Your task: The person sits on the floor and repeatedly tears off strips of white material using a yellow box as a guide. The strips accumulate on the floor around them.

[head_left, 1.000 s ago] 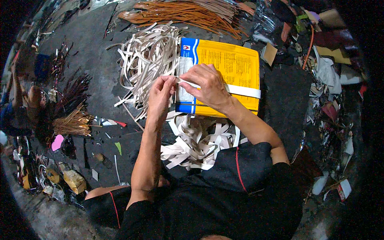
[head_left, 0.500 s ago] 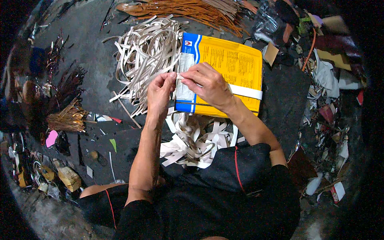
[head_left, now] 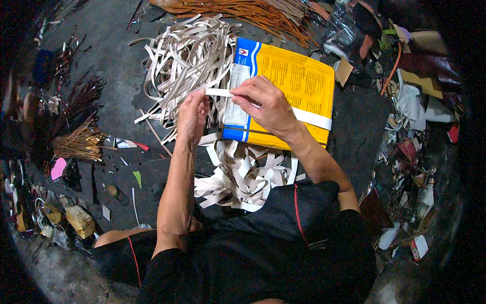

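Note:
A short stretch of white flat strip (head_left: 218,92) runs between my two hands, over the left edge of a yellow and blue rectangular container (head_left: 288,71). My left hand (head_left: 192,114) pinches one end of it, and my right hand (head_left: 264,104) pinches it further along, above the container. White strip also crosses the yellow face beyond my right hand; whether it is the same piece is hidden by that hand. A big tangled heap of pale strips (head_left: 187,66) lies left of the container. Nearer my body sits a second loose pile of strips (head_left: 245,172).
Brown and orange strips (head_left: 243,17) lie at the far edge. Mixed scraps (head_left: 410,116) cover the floor on the right. On the left are a brush-like bundle of stiff fibres (head_left: 78,139), a pink scrap (head_left: 58,168) and a crumpled tan piece (head_left: 80,223).
My left hand has moved left, away from my right hand, and a length of white strip now shows stretched between them. My right hand stays nearly in place.

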### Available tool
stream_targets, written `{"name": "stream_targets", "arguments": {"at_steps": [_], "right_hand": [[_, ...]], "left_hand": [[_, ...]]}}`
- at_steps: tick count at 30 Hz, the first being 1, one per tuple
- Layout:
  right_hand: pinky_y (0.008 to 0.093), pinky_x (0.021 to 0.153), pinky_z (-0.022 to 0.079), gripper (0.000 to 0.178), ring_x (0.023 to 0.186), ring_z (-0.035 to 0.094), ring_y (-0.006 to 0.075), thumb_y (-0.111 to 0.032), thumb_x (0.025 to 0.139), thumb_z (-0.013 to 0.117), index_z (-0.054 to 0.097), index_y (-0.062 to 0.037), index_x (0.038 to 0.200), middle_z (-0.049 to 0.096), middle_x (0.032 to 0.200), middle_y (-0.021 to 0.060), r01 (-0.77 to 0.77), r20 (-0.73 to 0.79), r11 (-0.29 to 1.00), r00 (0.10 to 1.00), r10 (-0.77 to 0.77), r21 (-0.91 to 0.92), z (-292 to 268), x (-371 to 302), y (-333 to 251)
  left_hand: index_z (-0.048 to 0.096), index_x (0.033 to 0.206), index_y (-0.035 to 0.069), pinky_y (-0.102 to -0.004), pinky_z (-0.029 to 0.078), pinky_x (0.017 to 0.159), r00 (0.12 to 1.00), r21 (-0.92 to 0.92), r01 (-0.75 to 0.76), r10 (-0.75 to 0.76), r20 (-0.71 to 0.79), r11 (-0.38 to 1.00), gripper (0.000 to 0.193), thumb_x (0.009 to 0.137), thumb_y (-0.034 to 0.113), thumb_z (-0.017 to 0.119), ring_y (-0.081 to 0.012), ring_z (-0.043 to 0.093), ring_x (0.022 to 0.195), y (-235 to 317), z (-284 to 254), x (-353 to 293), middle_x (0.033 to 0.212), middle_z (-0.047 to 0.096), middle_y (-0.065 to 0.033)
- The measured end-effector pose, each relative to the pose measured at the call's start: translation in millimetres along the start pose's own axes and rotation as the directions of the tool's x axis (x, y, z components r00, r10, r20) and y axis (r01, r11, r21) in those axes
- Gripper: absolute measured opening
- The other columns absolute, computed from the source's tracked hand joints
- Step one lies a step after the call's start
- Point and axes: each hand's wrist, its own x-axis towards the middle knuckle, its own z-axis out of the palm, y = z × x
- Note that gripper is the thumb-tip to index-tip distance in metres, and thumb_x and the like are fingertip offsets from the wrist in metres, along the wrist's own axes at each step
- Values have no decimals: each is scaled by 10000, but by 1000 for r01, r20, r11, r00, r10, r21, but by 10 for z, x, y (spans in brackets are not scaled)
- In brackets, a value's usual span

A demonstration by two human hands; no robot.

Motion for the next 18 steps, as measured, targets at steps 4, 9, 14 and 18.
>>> {"name": "stream_targets", "arguments": {"at_steps": [4, 9, 14, 18], "right_hand": [[328, 672, 507, 151, 784, 610, 233, -73, 782, 734, 690, -34, 921, 615, 847, 87, -59, 17, 997, 998, 58, 56, -26, 9, 7], [335, 691, 504, 154, 796, 610, 241, -86, 785, 736, 693, -40, 926, 617, 855, 90, -55, 15, 997, 998, 54, 57, -20, -22, 13], [336, 697, 502, 149, 797, 609, 242, -87, 789, 731, 694, -42, 927, 625, 850, 89, -41, 5, 998, 999, 41, 56, -36, -28, -6], [336, 693, 503, 150, 793, 610, 238, -81, 788, 729, 696, -43, 929, 631, 842, 83, -20, -10, 999, 1000, 20, 31, -13, -56, 28]], "left_hand": [[584, 1012, 50, -209, 378, 668, 987, -298, 84, -39, 154, 951, 354, 991, 385, 471, -82, 514, 763, 59, 267, -226, 866, 597, -10], [614, 885, 35, -204, 321, 573, 999, 295, -27, 35, -23, 955, 202, 910, 231, 651, -39, 422, 641, 216, 604, -439, 739, 541, 38], [610, 875, 57, -197, 315, 535, 997, 159, 72, -75, 9, 985, 199, 908, 247, 657, -37, 416, 597, 125, 394, -285, 736, 558, 16], [606, 884, 32, -172, 332, 505, 998, 109, 70, -69, -14, 992, 190, 898, 210, 668, -38, 453, 599, 52, 219, -124, 753, 578, -7]]}}
